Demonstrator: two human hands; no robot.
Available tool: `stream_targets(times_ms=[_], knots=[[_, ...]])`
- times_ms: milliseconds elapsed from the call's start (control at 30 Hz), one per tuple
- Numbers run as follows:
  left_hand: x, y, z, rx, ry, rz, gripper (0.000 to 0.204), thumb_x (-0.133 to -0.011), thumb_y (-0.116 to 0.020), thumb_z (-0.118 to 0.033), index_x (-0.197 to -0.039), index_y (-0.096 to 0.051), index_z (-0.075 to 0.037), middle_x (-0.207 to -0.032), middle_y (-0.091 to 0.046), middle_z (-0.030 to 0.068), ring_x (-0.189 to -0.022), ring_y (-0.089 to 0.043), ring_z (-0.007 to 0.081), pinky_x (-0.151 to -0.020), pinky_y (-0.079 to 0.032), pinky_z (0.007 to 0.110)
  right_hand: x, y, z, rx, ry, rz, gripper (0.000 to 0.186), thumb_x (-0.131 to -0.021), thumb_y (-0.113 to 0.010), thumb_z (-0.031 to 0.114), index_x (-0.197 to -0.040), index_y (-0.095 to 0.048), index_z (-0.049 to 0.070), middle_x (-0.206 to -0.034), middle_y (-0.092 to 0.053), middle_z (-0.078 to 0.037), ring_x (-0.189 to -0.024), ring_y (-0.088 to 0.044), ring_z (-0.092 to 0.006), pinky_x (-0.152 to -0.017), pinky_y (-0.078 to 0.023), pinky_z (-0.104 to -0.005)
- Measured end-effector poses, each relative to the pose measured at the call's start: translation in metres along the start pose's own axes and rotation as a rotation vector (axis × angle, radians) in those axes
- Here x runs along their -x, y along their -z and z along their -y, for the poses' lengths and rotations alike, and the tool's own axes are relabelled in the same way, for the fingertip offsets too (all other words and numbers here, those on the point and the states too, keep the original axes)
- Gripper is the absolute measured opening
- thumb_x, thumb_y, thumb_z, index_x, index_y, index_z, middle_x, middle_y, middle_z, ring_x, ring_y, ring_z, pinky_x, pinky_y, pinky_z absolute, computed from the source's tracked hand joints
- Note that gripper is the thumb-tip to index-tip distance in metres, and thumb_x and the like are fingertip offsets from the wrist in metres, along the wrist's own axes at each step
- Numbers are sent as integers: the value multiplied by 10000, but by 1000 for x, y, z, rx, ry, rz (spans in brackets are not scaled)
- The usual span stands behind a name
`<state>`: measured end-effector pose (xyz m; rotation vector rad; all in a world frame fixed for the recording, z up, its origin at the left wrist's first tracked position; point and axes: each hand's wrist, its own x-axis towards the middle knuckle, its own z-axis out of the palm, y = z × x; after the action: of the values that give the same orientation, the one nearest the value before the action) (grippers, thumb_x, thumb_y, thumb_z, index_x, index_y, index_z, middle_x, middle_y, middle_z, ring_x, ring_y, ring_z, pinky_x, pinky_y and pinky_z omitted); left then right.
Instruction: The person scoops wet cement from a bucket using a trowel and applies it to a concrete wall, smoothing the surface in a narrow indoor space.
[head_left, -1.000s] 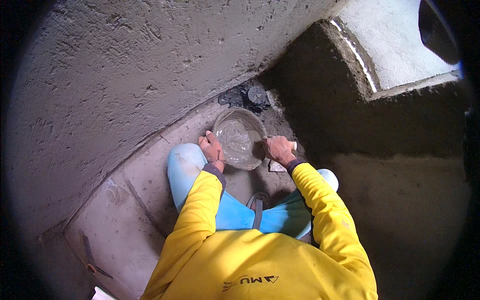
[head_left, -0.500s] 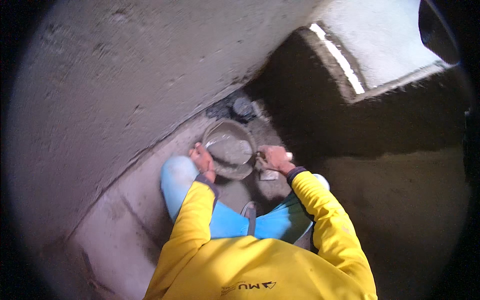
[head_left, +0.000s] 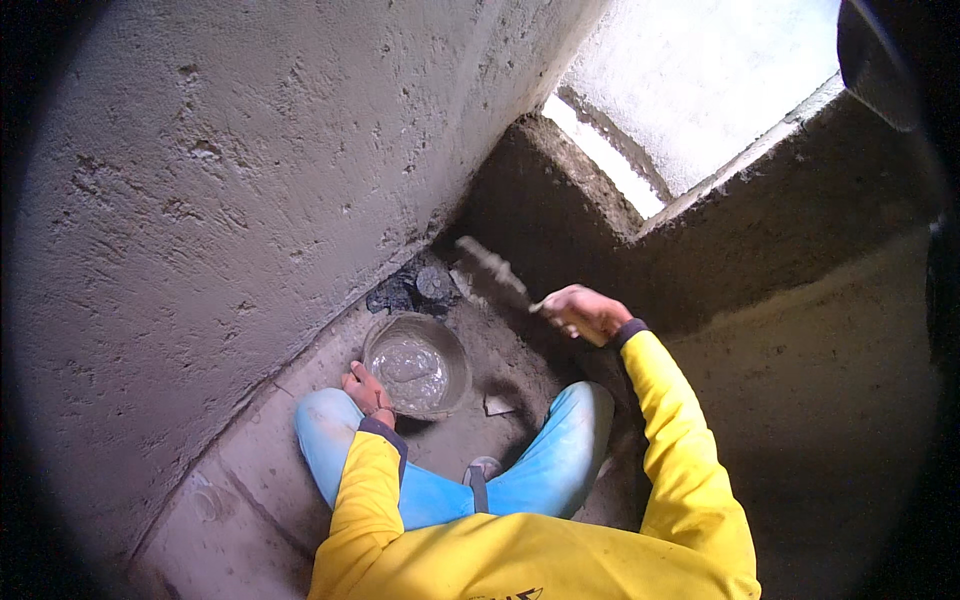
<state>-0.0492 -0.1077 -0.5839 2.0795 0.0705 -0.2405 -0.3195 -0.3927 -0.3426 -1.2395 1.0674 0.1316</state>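
A round pan of wet grey mortar stands on the floor in front of my knees. My left hand grips the pan's near-left rim, its fingers partly hidden against the side. Raised to the right and beyond the pan, my right hand is closed round the handle of a trowel. The trowel's blade points up and left toward the dark wall and is smeared by motion. Whether mortar lies on the blade I cannot tell.
A rough plastered wall rises close on the left. Ahead and right is a dark wall with a bright opening. Near the corner sit a grey round lump and dark crumpled material. A pale flat fragment lies right of the pan.
My right hand has lifted the trowel from the pan's right side up toward the dark wall. My left hand stays at the rim. The whole view has shifted.
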Motion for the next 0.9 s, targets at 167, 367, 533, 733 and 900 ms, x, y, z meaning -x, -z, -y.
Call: stream_targets(times_ms=[167, 367, 533, 733, 900], knots=[[0, -6, 6, -25, -29, -17, 591, -1020, -475, -402, -837, -629, 138, -853, -607, 274, -795, -592, 442, -762, -451, 493, 66, 24, 40, 435, 502, -611, 256, -932, -644, 267, -851, -638, 25, -628, -480, 17, -603, -485, -85, -529, -405, -289], [2, -1, 1, -54, -106, -1, 548, -1012, -494, -357, -769, -654, 107, -830, -598, 253, -758, -579, 425, -732, -446, 493, 27, -61, 21, 1425, 400, -667, 232, -835, -703, 329, -900, -677, 107, -790, -696, -141, -761, -709, -354, -667, -563, -477], [15, -6, -11, -17, -250, 62, 508, -992, -533, -314, -690, -606, 88, -790, -578, 234, -704, -550, 406, -674, -425, 497, -99, -122, -111, 1801, 589, -585, 165, -853, -615, 234, -888, -699, 96, -821, -713, -101, -757, -728, -293, -648, -557, -449], [17, 7, -16, -52, -331, 107, 473, -986, -549, -308, -684, -581, 54, -761, -558, 196, -658, -540, 384, -618, -416, 485, -110, -152, -143, 1610, 502, -221, 168, -857, -594, 218, -855, -712, 99, -829, -713, -122, -795, -713, -300, -681, -549, -443], [18, -2, -18, -69, -383, 114, 464, -990, -528, -320, -709, -601, 42, -761, -554, 193, -689, -573, 393, -634, -438, 481, -90, -128, -157, 1463, 354, -167, 203, -787, -658, 256, -874, -710, 79, -894, -723, -160, -848, -709, -337, -748, -564, -459]])
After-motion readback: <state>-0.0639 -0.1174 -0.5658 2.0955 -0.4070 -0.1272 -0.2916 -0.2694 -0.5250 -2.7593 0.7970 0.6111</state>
